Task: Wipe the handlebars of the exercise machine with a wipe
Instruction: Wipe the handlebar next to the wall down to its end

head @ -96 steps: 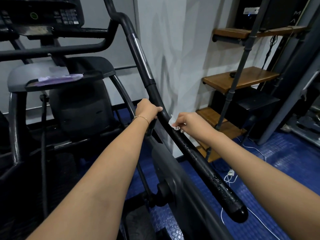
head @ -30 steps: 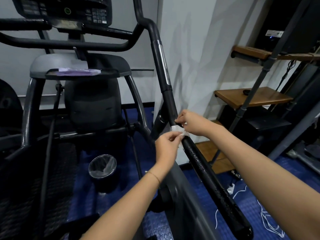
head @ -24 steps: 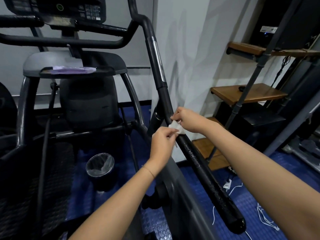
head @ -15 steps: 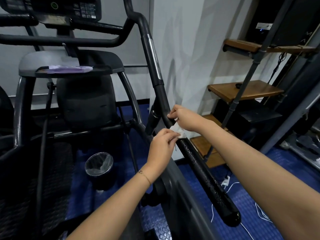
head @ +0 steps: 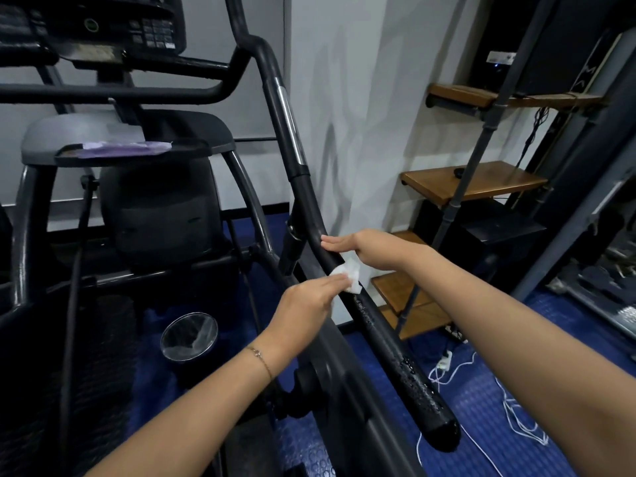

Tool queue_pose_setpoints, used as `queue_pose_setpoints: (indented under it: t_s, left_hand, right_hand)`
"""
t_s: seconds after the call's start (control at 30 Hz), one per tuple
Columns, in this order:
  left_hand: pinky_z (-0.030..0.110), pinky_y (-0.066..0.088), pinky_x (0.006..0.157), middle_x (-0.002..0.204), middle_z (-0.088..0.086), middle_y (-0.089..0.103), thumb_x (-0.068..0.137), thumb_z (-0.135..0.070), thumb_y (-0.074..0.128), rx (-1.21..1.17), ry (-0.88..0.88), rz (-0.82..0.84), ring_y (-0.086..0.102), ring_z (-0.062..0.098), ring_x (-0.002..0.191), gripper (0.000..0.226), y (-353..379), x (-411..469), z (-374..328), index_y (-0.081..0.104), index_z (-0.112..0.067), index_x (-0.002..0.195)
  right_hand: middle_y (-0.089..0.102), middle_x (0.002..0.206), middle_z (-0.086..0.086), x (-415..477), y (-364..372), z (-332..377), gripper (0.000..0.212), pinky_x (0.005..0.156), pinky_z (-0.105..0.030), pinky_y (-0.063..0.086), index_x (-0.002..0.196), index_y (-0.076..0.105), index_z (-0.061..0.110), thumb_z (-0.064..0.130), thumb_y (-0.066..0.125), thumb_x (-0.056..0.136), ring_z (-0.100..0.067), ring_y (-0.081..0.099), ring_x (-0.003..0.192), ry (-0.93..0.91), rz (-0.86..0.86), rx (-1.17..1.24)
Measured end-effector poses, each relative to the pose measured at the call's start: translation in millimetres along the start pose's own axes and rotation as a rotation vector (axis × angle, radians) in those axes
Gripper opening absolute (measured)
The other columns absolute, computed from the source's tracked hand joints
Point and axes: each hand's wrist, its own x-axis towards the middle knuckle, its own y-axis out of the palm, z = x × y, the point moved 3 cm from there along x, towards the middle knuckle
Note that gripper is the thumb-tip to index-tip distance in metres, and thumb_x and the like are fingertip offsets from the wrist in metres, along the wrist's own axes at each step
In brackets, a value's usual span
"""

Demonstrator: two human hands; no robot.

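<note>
The long black handlebar of the exercise machine slopes from upper left to lower right, its lower end wet with droplets. A small crumpled white wipe lies against the bar at mid-length. My left hand reaches in from below and pinches the wipe's edge with its fingertips. Just above the wipe, my right hand rests on the bar with its fingers straight and flat. Whether its thumb touches the wipe is hidden.
A purple wipe packet lies on the machine's tray, under the console. A lined trash bin stands on the blue floor beside the machine. Wooden shelves on a metal frame stand to the right, with white cables on the floor.
My right hand has straightened its fingers flat onto the bar. My left hand has stretched its fingers toward the wipe. The wipe hangs more unfolded between the hands.
</note>
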Motion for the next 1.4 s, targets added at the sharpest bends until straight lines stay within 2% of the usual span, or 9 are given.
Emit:
queue_pose_setpoints:
  t_s: [0.33, 0.47, 0.6, 0.67, 0.8, 0.93, 1.1, 1.27, 1.4]
  left_hand:
    - [0.039, 0.059, 0.072, 0.11, 0.013, 0.068, 0.059, 0.012, 0.05, 0.086, 0.009, 0.104, 0.068, 0.027, 0.098, 0.054, -1.6, 1.2, -6.9, 0.07, -0.002, 0.107]
    - [0.036, 0.056, 0.083, 0.117, 0.012, 0.066, 0.056, 0.021, 0.051, 0.073, 0.103, 0.186, 0.065, 0.024, 0.106, 0.064, 1.7, -19.7, -16.4, 0.067, -0.005, 0.113]
    - [0.04, 0.058, 0.074, 0.111, 0.013, 0.068, 0.074, 0.001, 0.038, 0.086, 0.041, 0.115, 0.067, 0.026, 0.099, 0.046, -4.5, 0.1, -14.2, 0.071, -0.003, 0.106]
    - [0.041, 0.058, 0.073, 0.112, 0.014, 0.068, 0.07, 0.009, 0.047, 0.102, 0.064, 0.14, 0.067, 0.027, 0.1, 0.045, -2.4, -0.6, -18.3, 0.07, -0.002, 0.106]
    - [0.037, 0.053, 0.087, 0.117, 0.012, 0.066, 0.057, 0.021, 0.055, 0.067, 0.124, 0.181, 0.064, 0.025, 0.106, 0.062, -2.2, -14.4, -17.4, 0.067, -0.004, 0.112]
    - [0.03, 0.053, 0.082, 0.114, 0.012, 0.067, 0.053, 0.015, 0.048, 0.103, -0.01, 0.123, 0.068, 0.024, 0.1, 0.063, -3.2, 0.5, 0.7, 0.07, -0.005, 0.108]
    - [0.018, 0.047, 0.087, 0.113, 0.01, 0.068, 0.047, 0.025, 0.062, 0.106, 0.118, 0.116, 0.067, 0.017, 0.1, 0.067, 1.0, -30.2, -12.6, 0.072, -0.007, 0.106]
    - [0.007, 0.046, 0.077, 0.089, -0.009, 0.07, 0.083, 0.01, 0.056, -0.374, -0.383, -0.009, 0.066, 0.004, 0.082, 0.038, -9.5, -5.6, -7.2, 0.072, -0.021, 0.097]
    - [0.015, 0.05, 0.071, 0.087, -0.001, 0.067, 0.085, 0.0, 0.063, -0.799, -0.732, -0.169, 0.064, 0.007, 0.08, 0.025, -18.3, 24.0, -10.6, 0.058, -0.023, 0.093]
  right_hand:
    - [0.024, 0.15, 0.018, -3.3, 8.9, -1.5, 0.08, 0.108, -0.02, 0.029, 0.143, 0.035, 0.027, -0.022, 0.03, 0.079, -0.007, 0.03, 0.137, 0.014, -0.054, 0.093]
    - [0.023, 0.149, 0.021, -2.9, 11.0, -4.7, 0.084, 0.106, -0.027, 0.035, 0.142, 0.034, 0.032, -0.023, 0.028, 0.079, -0.008, 0.033, 0.135, 0.014, -0.054, 0.074]
    - [0.025, 0.149, 0.019, -5.7, 7.0, 0.0, 0.079, 0.101, -0.015, 0.03, 0.143, 0.034, 0.03, -0.02, 0.03, 0.082, -0.006, 0.032, 0.135, 0.031, -0.051, 0.069]
    - [0.025, 0.149, 0.02, -6.2, 6.7, 0.9, 0.081, 0.099, -0.015, 0.032, 0.143, 0.033, 0.031, -0.021, 0.029, 0.082, -0.006, 0.033, 0.134, 0.037, -0.049, 0.05]
    - [0.027, 0.149, 0.019, -4.8, 1.6, 4.0, 0.08, 0.105, -0.024, 0.034, 0.141, 0.037, 0.031, -0.021, 0.028, 0.081, -0.01, 0.034, 0.135, 0.033, -0.049, -0.014]
    - [0.038, 0.144, 0.017, -9.8, -13.2, 21.9, 0.07, 0.102, -0.023, 0.037, 0.135, 0.048, 0.026, -0.018, 0.035, 0.081, -0.009, 0.043, 0.129, -0.007, -0.165, -0.054]
    - [0.057, 0.131, 0.003, -44.5, -15.4, 28.6, 0.044, 0.095, -0.024, 0.044, 0.127, 0.057, 0.022, 0.002, 0.041, 0.092, -0.013, 0.056, 0.114, 0.121, -0.297, 0.012]
    - [0.063, 0.115, -0.001, -75.4, -9.6, 41.5, 0.037, 0.088, -0.028, 0.048, 0.126, 0.058, 0.022, 0.027, 0.059, 0.089, -0.011, 0.06, 0.097, 0.072, -0.293, 0.153]
    - [0.061, 0.121, -0.001, -72.5, -6.1, 48.6, 0.047, 0.082, -0.011, 0.038, 0.126, 0.057, 0.016, 0.031, 0.067, 0.083, -0.01, 0.057, 0.102, 0.103, -0.426, 0.281]
